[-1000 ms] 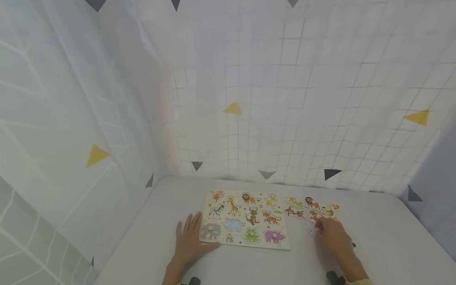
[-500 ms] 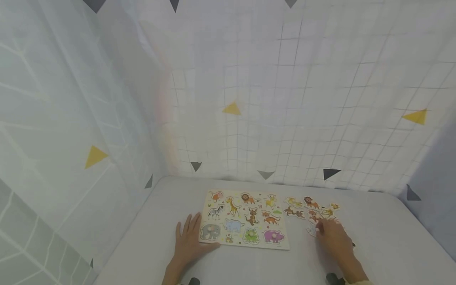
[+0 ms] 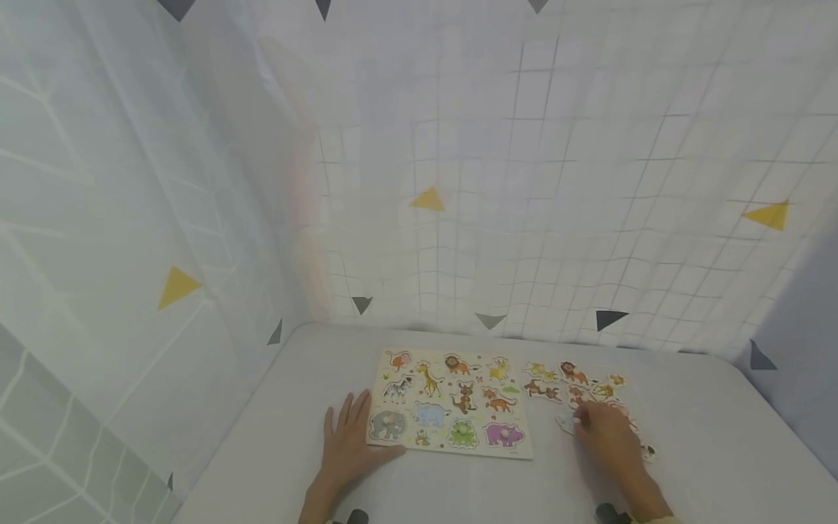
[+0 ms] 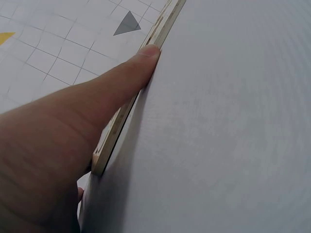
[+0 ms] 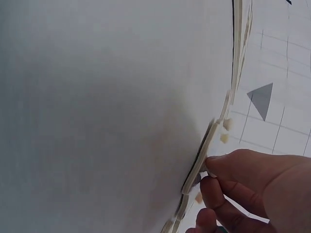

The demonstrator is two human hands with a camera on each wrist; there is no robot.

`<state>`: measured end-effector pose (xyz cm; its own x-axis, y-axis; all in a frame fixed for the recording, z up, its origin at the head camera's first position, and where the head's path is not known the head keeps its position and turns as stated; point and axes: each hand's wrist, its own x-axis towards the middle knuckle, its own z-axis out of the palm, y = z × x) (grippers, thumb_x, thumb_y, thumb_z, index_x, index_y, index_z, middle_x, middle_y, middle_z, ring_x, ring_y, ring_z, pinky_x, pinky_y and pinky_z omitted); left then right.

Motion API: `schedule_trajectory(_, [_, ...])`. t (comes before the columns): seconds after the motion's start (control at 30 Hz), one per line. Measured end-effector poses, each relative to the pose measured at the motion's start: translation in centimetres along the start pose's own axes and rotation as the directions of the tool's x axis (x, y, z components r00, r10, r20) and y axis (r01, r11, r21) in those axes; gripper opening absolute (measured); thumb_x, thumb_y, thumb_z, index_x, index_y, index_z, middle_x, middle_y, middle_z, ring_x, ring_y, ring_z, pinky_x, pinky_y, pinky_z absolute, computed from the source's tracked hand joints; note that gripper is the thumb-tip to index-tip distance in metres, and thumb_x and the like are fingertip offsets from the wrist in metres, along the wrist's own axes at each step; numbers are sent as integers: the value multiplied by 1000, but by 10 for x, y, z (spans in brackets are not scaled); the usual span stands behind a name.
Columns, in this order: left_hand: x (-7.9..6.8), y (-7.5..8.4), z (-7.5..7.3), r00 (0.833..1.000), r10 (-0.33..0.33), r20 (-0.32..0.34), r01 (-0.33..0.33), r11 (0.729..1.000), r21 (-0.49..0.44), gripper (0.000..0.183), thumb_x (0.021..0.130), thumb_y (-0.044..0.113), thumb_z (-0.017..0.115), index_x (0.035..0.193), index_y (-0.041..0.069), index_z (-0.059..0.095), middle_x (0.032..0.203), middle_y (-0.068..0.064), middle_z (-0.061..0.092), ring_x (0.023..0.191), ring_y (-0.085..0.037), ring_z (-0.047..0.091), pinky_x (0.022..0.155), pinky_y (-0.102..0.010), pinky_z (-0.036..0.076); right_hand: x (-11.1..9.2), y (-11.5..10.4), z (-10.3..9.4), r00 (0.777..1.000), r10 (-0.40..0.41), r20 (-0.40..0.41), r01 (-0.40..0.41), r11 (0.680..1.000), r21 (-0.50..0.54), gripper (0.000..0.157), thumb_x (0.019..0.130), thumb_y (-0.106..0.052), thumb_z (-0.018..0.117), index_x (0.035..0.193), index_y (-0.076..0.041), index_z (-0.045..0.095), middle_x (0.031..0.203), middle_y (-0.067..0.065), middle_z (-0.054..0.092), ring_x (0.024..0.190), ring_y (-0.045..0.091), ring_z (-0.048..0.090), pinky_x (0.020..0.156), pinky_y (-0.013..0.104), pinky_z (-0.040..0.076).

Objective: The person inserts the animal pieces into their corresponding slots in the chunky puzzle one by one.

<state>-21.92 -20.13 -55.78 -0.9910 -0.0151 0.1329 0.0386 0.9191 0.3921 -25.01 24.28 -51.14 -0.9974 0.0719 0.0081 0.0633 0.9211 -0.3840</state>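
Pale piece point(image 3: 565, 423) was pinched by right hand point(image 3: 609, 437) beside loose animal pieces point(image 3: 575, 373); puzzle board point(image 3: 437, 437) was touched by splayed left hand point(image 3: 347, 444)

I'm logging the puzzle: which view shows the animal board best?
The head view: nearly the whole printed face of the animal board shows. Left wrist shows mainly its edge beside the thumb; right wrist, possibly an edge.

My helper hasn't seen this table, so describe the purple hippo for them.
On the pale table, find the rectangular animal board that the left hand touches. Go to its near right corner, beside the green frog. The hippo there is the board's only purple animal.
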Motion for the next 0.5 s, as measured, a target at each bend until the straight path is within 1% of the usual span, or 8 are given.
schedule_trajectory(0.07, [0, 0, 0, 1000, 0, -1, 0, 1000, 2, 126, 66, 86, 71, 161, 12, 32, 169, -7, 35, 159, -37, 23, 129, -70, 7, -1, -6, 1, 1000, -15, -15, 15, 1000, 8, 15, 89, -6, 68, 103, 0, 71, 102, 18, 74, 96, 35, 68, 82, 54, 58])
schedule_trajectory(0.17, [0, 0, -1, 1000, 1, -2, -1, 1000, -4, 126, 66, 86, 71, 161, 12, 33, 169, -8, 35, 159, -38, 24, 128, -70, 8, -4, -13, 4, 997, -49, -62, 50, 999, 17, 14, 90, -7, 69, 102, -1, 70, 100, 16, 72, 93, 32, 67, 80, 53, 58])
schedule_trajectory(0.33, [0, 0, 0, 1000, 2, 0, -2, 1000, 0, 126, 66, 87, 70, 161, 12, 33, 169, -8, 35, 159, -38, 24, 128, -71, 9, -4, -19, 13, 984, -109, -140, 109, 994, -7, 12, 90, -9, 71, 101, -5, 68, 106, 18, 66, 98, 36, 64, 79, 55, 57])
schedule_trajectory(0.4, [0, 0, 0, 1000, 4, -2, -4, 1000, 3, 126, 66, 86, 70, 161, 12, 33, 168, -8, 36, 159, -38, 24, 128, -70, 9, -4, -20, 16, 980, -124, -157, 123, 992, -15, 11, 90, -9, 71, 100, -6, 68, 110, 20, 64, 102, 40, 63, 81, 57, 57])
schedule_trajectory(0.5, [0, 0, -1, 1000, 5, -6, -5, 1000, 2, 126, 66, 85, 71, 161, 12, 33, 168, -8, 36, 159, -38, 25, 128, -71, 10, -2, -24, 19, 981, -125, -147, 126, 992, -8, 10, 91, -9, 70, 101, -6, 69, 115, 21, 64, 106, 41, 62, 85, 59, 56])
